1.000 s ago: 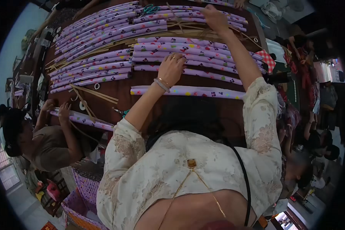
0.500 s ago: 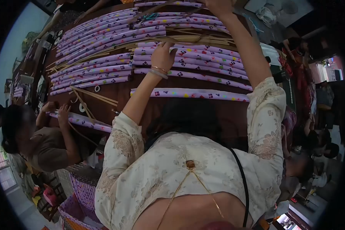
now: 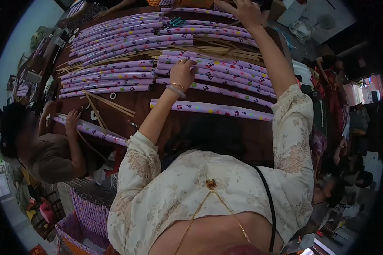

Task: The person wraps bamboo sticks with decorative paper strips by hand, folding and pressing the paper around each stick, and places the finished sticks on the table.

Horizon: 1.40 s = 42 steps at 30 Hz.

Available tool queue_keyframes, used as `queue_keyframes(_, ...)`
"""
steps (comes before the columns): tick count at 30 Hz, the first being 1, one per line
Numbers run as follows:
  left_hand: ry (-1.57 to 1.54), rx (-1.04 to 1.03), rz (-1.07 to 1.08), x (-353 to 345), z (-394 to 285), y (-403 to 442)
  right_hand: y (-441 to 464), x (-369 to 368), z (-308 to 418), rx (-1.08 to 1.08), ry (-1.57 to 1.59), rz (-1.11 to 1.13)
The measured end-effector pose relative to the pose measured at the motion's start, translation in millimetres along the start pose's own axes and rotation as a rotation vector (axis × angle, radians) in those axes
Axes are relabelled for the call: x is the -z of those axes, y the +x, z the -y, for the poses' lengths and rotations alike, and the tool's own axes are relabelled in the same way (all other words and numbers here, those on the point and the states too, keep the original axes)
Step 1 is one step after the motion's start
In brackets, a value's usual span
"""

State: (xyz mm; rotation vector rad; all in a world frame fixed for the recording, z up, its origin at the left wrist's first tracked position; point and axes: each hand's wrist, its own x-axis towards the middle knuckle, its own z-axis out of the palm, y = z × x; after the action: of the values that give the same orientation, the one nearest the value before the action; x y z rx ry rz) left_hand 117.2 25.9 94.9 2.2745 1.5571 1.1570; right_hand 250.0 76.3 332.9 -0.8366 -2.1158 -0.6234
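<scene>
My left hand (image 3: pixel 183 75), with two bracelets at its wrist, rests with curled fingers at the left ends of several long purple-patterned tubes (image 3: pixel 225 72); what its fingertips hold, if anything, is hidden. At the far side of the table, my raised right hand (image 3: pixel 247 13) pinches a thin brown strip (image 3: pixel 226 7) that points to the left. One more purple tube (image 3: pixel 212 108) lies apart, nearer to my body. Loose tan strips (image 3: pixel 230 52) lie between the rows, beyond my left hand.
Scissors with teal handles (image 3: pixel 177 22) lie among the far tubes. White tape rolls (image 3: pixel 113 96) and crossed tan strips (image 3: pixel 110 104) are on the left. A co-worker (image 3: pixel 55 157) there handles another purple tube (image 3: pixel 91 129). A purple woven basket (image 3: pixel 68 227) stands below.
The view has shifted slightly. The long brown strips that blurred across the far rows have swung away, leaving the scissors in plain sight. My left hand stays by the same tube ends.
</scene>
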Motion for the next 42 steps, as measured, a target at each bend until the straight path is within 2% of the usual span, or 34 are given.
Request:
queue_keyframes(3, -0.023, 0.000, -0.159, 8, -6, 8, 3, 8, -4, 0.005, 0.024, 0.010)
queue_keyframes(6, -0.190, -0.136, -0.552, 47, -36, 28, -9, 11, -27, -0.012, 0.057, 0.038)
queue_keyframes(8, 0.017, -0.457, -0.888, 76, -51, 49, -31, 17, -46, -0.037, 0.087, 0.076)
queue_keyframes(9, 0.012, -0.436, -0.862, 81, -63, 42, -50, 27, -60, -0.053, 0.105, 0.098)
queue_keyframes(11, -0.169, -0.402, -0.544, 96, -66, 37, -82, 67, -42, -0.086, 0.141, 0.146)
queue_keyframes(14, -0.431, -0.349, -0.088, 131, -96, 22, -92, 143, 54, -0.123, 0.192, 0.192)
queue_keyframes(16, -0.595, -0.314, 0.204, 153, -125, 19, -87, 157, 65, -0.143, 0.218, 0.206)
queue_keyframes(17, -0.767, -0.266, 0.303, 153, -125, 8, -85, 180, 67, -0.192, 0.307, 0.509)
queue_keyframes(18, -0.812, -0.289, 0.483, 156, -117, -4, -88, 198, 66, -0.235, 0.395, 0.814)
queue_keyframes(20, -0.929, -0.284, 0.795, 153, -96, -32, -105, 211, 61, -0.414, 0.722, 1.130)
queue_keyframes(21, -1.019, -0.242, 0.883, 150, -87, -47, -112, 212, 60, -0.415, 0.739, 1.133)
queue_keyframes(22, -1.110, -0.198, 0.973, 148, -79, -61, -120, 211, 59, -0.610, 0.844, 1.317)
queue_keyframes(23, -1.108, -0.181, 0.980, 145, -73, -73, -128, 209, 58, -0.811, 0.945, 1.500)
queue_keyframes(24, -1.094, -0.082, 1.011, 144, -68, -86, -138, 205, 57, -0.813, 0.963, 1.508)
queue_keyframes(25, -1.079, 0.017, 1.038, 141, -64, -99, -148, 202, 55, -1.015, 1.046, 1.563)
queue_keyframes(26, -1.088, -0.003, 0.942, 132, -55, -113, -157, 199, 54, -1.219, 1.118, 1.610)
queue_keyframes(27, -1.088, 0.008, 0.938, 130, -48, -120, -163, 194, 53, -1.213, 1.124, 1.620)
queue_keyframes(29, -1.011, 0.281, 0.938, 132, -31, -126, -177, 181, 50, -1.439, 1.239, 1.424)
queue_keyframes(30, -0.854, 0.367, 0.934, 134, -26, -123, -199, 169, 47, -1.377, 1.206, 1.372)
queue_keyframes(32, -0.486, 0.422, 0.971, 130, 1, -125, -222, 142, 42, -1.552, 1.061, 1.361)
queue_keyframes(33, -0.370, 0.463, 1.011, 132, 9, -121, -249, 127, 36, -1.241, 1.007, 1.296)
queue_keyframes(34, -0.368, 0.473, 1.003, 130, 25, -124, -258, 119, 35, -1.229, 1.012, 1.303)
queue_keyframes(36, -0.855, 0.643, 0.931, 125, 52, -132, -267, 107, 36, -1.380, 1.052, 1.340)
queue_keyframes(37, -0.905, 0.704, 0.942, 127, 56, -129, -268, 103, 37, -1.376, 1.053, 1.350)
queue_keyframes(39, -0.942, 0.723, 0.897, 120, 65, -133, -269, 98, 40, -1.418, 1.008, 1.431)
queue_keyframes(42, -0.964, 0.715, 0.833, 109, 74, -138, -274, 99, 38, -1.463, 1.047, 1.435)
